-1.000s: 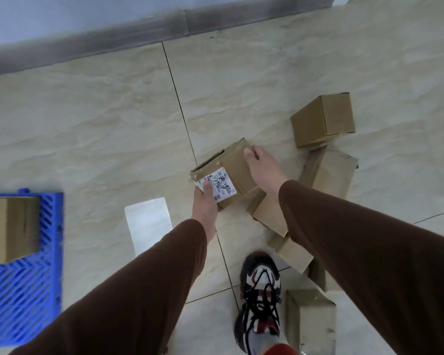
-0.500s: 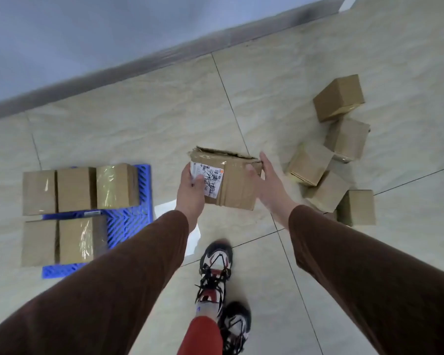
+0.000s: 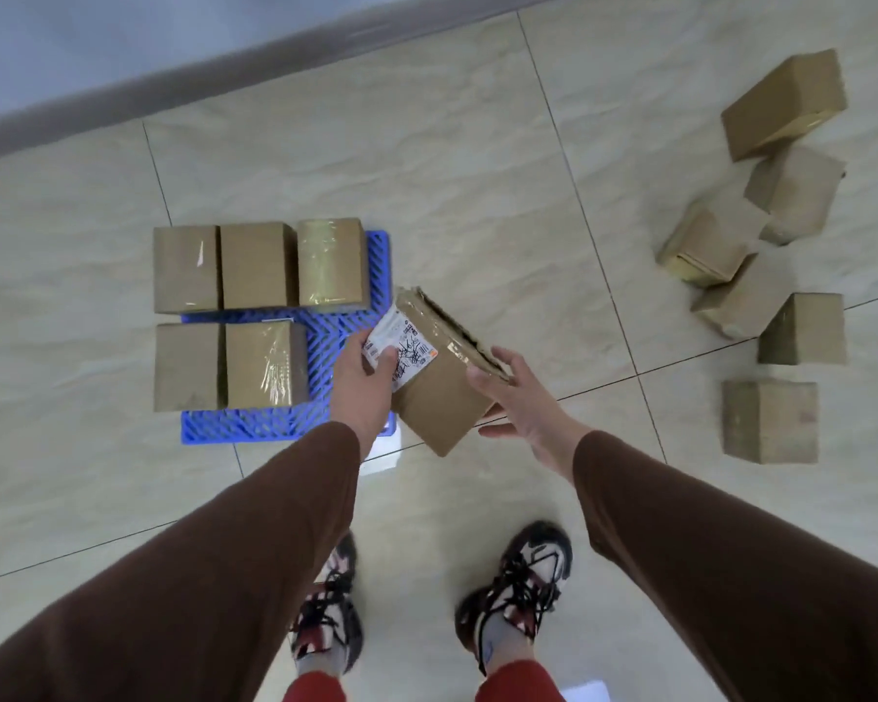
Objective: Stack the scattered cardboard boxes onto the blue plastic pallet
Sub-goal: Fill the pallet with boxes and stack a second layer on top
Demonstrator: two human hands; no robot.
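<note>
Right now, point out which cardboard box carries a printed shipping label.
The box held in both hands, between the left hand and right hand. A white label with black print sits on its left face; the other boxes look plain brown or taped.

Pallet (image 3: 356, 326) on floor (image 3: 427, 195) left of centre, near wall (image 3: 123, 43); three boxes (image 3: 259, 266) in a row along pallet's far edge, two boxes (image 3: 229, 367) in a row nearer, at its left side; pallet's right near corner bare; held box (image 3: 439, 382) tilted above pallet's right edge, left hand (image 3: 363, 385) on its left, right hand (image 3: 515, 397) on its right; six loose boxes (image 3: 761, 276) clustered on floor far right; shoes (image 3: 515, 580) at near edge.
</note>
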